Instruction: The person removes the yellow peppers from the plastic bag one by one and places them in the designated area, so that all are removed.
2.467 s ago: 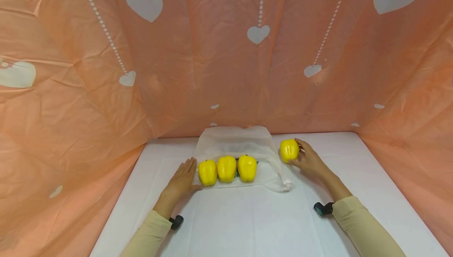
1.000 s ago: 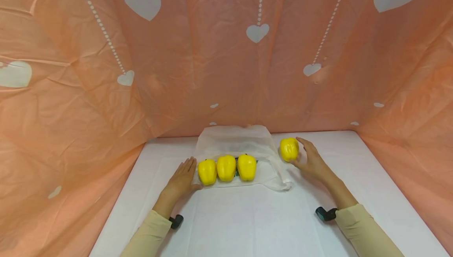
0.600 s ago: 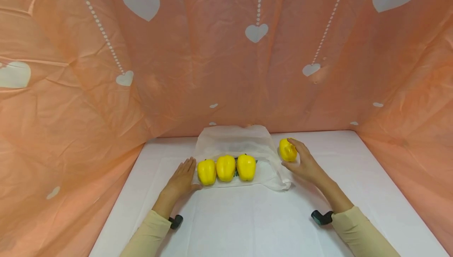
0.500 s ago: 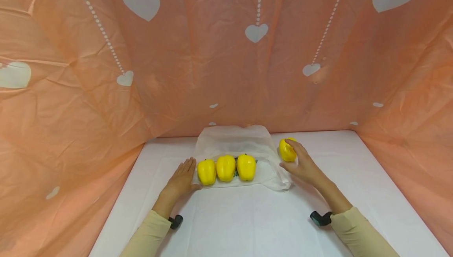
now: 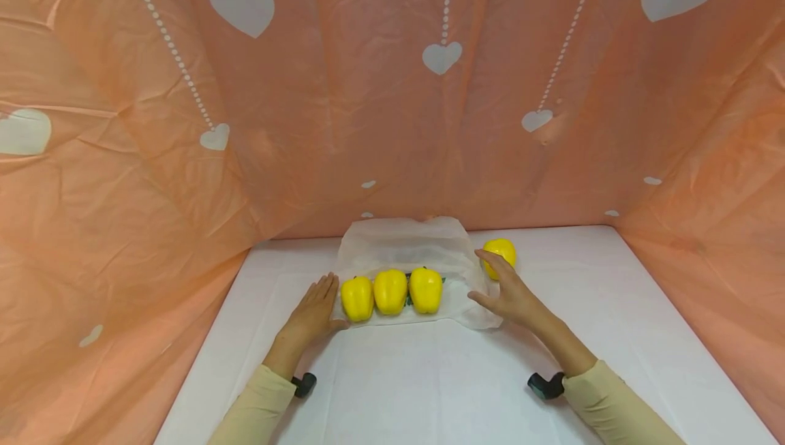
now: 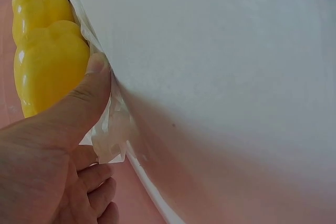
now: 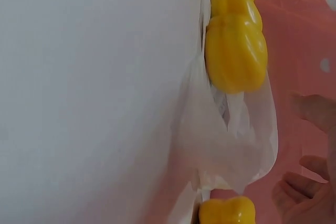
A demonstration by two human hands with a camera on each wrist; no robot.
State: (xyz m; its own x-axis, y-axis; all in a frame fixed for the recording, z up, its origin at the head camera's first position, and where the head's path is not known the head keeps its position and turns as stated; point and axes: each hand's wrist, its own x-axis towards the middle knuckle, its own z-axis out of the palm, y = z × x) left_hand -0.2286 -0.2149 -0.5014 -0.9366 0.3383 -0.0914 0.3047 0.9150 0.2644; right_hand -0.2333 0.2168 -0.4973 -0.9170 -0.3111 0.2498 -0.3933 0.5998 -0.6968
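Toward the far edge of the table [image 5: 392,390], about midway between its left and right edges, a thin white bag [image 5: 405,246] lies spread out, its back part reaching that edge. On its nearer part three yellow peppers stand in a row: the left pepper [image 5: 358,298], the middle pepper [image 5: 390,292] and the right pepper [image 5: 426,290]. Lined up closely like this, they probably weigh the light film down and keep it from sliding.

At the bag's left end rests the left hand [image 5: 314,312], open, its fingers straight and together in the head view, its thumb along the bag's near edge beside the left pepper. It grips none of the peppers; the flat pose seems meant to steady that end.

Near the table's far edge, to the right of the bag, sits the fourth pepper [image 5: 503,249], apart from the row. The right hand [image 5: 508,292] is open and empty, thumb and fingers spread beside the bag's right end. Its fingers partly cover the fourth pepper in the head view, yet the right wrist view shows a gap, so the spread looks like a loose pose rather than a hold.
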